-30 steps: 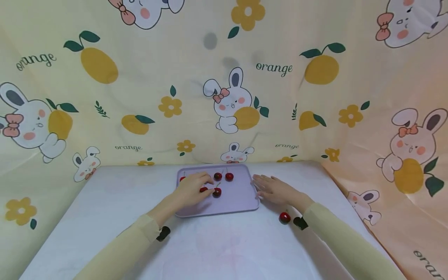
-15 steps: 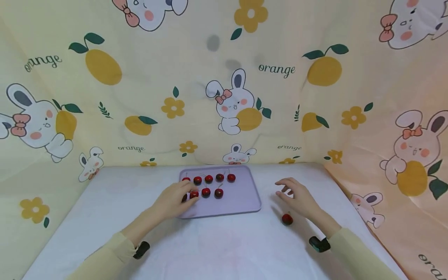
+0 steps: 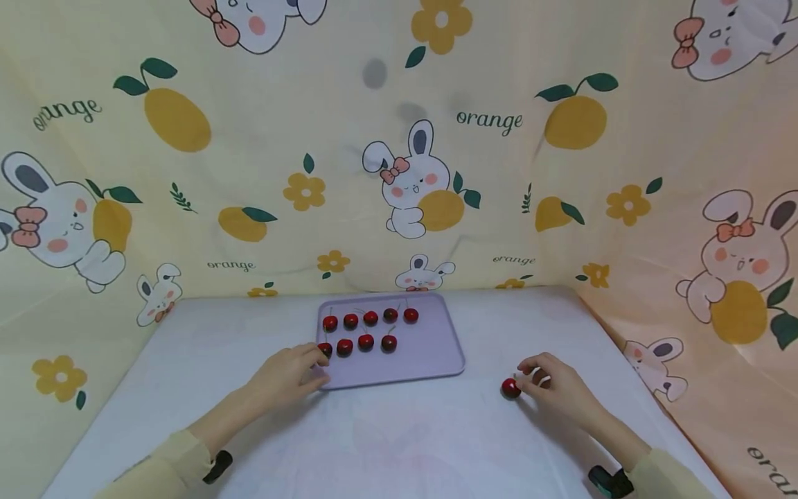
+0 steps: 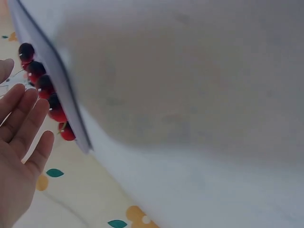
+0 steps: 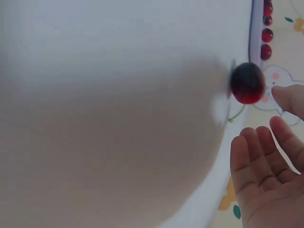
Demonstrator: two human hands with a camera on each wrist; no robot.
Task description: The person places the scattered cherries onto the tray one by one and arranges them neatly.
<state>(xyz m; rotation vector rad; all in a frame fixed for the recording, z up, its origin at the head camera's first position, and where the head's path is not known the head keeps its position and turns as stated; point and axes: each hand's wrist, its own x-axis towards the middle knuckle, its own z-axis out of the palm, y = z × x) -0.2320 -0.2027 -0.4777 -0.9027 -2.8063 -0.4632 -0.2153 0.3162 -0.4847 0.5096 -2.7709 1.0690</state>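
On the white table lies a lilac tray (image 3: 424,357) bearing several dark red cherries (image 3: 366,342) with stems, set out in two rows. My left hand (image 3: 283,374) is at the tray's front left corner, partly in front of the leftmost front cherry (image 3: 325,349). In the left wrist view its fingers (image 4: 29,124) are spread and hold nothing. A single cherry (image 3: 510,388) sits on the table right of the tray. My right hand (image 3: 564,391) is right beside it, and the right wrist view shows the thumb (image 5: 289,99) and fingers apart, not gripping this cherry (image 5: 248,83).
The white tabletop (image 3: 386,443) stretches in front of the tray and to both sides. A patterned curtain (image 3: 349,138) with rabbits and oranges stands behind the table and along its sides. Each wrist wears a dark band device (image 3: 609,482).
My left hand has drawn back leftward from over the tray, uncovering cherries. My right hand has left the tray's right edge and come down and right to the single cherry.
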